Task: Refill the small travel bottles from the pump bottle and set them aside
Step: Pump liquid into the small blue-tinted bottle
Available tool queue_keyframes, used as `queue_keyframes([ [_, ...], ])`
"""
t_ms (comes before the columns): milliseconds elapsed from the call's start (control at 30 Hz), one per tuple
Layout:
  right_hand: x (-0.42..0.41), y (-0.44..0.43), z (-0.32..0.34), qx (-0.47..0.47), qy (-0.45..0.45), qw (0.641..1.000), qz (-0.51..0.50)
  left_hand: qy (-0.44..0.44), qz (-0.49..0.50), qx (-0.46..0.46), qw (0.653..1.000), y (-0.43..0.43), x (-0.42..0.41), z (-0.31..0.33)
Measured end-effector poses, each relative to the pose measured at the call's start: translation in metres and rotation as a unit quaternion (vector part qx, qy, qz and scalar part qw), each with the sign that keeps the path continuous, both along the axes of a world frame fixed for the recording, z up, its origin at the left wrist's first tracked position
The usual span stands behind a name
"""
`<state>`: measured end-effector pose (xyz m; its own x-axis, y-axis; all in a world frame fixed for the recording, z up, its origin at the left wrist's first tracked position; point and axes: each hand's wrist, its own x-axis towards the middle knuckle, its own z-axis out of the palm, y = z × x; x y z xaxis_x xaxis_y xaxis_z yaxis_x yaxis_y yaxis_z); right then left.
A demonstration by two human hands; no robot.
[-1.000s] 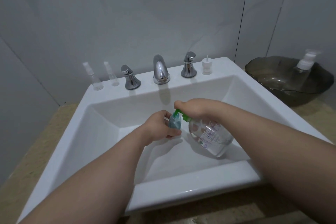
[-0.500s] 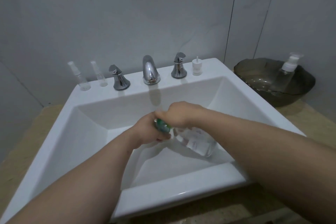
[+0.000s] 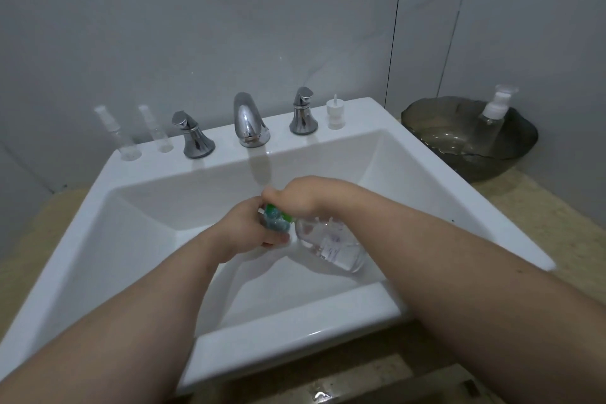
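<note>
Step in hand: filling. Your left hand (image 3: 246, 233) has its fingers curled round the travel bottle (image 3: 274, 225), holding it over the sink (image 3: 295, 321) basin, right up against the spout of the pump bottle (image 3: 331, 244). Your right hand (image 3: 295, 198) is closed over the green pump head (image 3: 278, 215), and the bottle hangs tilted with its base lower right. Thumb placement: cannot tell. Fill level: hidden by your fingers, and blurred. Judgement: the next move calls for a steady press with the spout kept on the small mouth, since a slip sends liquid into the basin; then cap the bottle and set it aside. Count: pump bottle, one; travel bottle in hand, one; slim vials (image 3: 124, 138) upright on the left ledge, two; white cap (image 3: 335, 116) on the ledge beside the right tap handle, one; clear spray bottle (image 3: 490, 123) standing in the dark bowl (image 3: 475, 167), one; faucet (image 3: 249, 121), one; handles, two.
</note>
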<state>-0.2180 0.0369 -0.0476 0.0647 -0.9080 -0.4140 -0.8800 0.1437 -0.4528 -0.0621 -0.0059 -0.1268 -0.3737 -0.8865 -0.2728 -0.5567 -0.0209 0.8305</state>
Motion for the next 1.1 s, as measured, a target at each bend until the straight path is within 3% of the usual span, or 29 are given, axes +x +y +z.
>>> queue_keyframes([
  [267,-0.001,0.001,-0.003,-0.011,0.015,1.0,0.013,0.005,-0.007,0.007,1.0,-0.001,0.0,-0.002],
  [467,-0.017,0.004,0.009,0.024,-0.079,0.997,-0.006,0.035,0.002,0.037,0.999,-0.004,-0.001,-0.001],
  [767,-0.001,0.002,0.003,0.001,-0.019,1.0,0.012,0.02,0.008,0.029,0.999,0.001,0.0,0.003],
  [1100,-0.001,0.002,0.001,-0.013,-0.02,1.0,-0.009,0.014,0.015,0.02,1.0,0.0,-0.001,0.003],
])
